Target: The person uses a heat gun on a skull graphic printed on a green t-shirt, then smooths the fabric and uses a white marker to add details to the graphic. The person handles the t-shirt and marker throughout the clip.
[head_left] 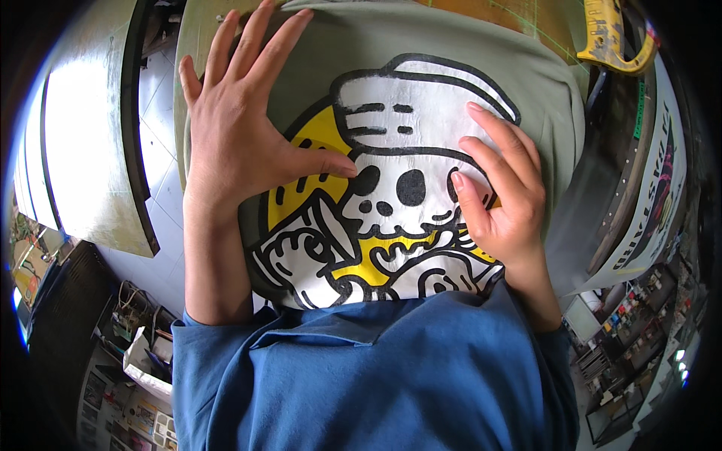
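Observation:
A grey-green cloth garment [541,98], which looks like a shirt, lies spread over a board in front of me. It bears a big printed cartoon skull [410,177] with a white cap, black outlines and yellow patches. My left hand [237,135] rests over the upper left of the cloth, fingers spread wide, its thumb reaching to the skull's left eye. On the right side of the print, my right hand [508,199] has its fingers apart and lightly bent, the tips at the cap and face. Neither hand holds anything.
A yellow-handled tool [613,37] lies at the far right corner. Along the left stands a long glossy board [94,113]; a printed panel [650,195] is at the right. A white box [147,364] with odds and ends sits low left, and shelves of small containers [639,331] low right.

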A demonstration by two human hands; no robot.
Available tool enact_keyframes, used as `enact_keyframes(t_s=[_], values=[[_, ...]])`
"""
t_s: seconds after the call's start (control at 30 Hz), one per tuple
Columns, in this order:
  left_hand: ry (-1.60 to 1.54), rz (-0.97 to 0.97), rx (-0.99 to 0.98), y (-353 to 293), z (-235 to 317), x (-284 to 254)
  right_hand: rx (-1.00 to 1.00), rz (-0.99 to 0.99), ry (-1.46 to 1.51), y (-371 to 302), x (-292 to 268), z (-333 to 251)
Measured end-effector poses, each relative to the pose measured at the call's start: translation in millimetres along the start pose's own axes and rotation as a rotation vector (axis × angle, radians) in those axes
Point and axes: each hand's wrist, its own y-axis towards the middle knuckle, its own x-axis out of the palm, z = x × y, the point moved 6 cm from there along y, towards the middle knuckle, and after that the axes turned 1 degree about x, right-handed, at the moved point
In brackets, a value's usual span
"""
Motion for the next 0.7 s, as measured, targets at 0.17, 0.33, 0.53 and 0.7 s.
enact_keyframes(t_s=[0.17, 0.33, 0.53, 0.7], values=[[0.105, -0.325, -0.165, 12, 10, -10, -0.039, 0.113, 0.126, 4, 1, -5], [0.074, -0.279, -0.200, 14, 21, -16, -0.067, 0.148, 0.054, 6, 7, -8], [0.099, -0.274, -0.117, 10, 9, -10, 0.003, 0.137, 0.092, 5, 8, -5], [-0.024, -0.191, -0.071, 10, 19, -22, 0.012, 0.179, 0.108, 5, 7, -3]])
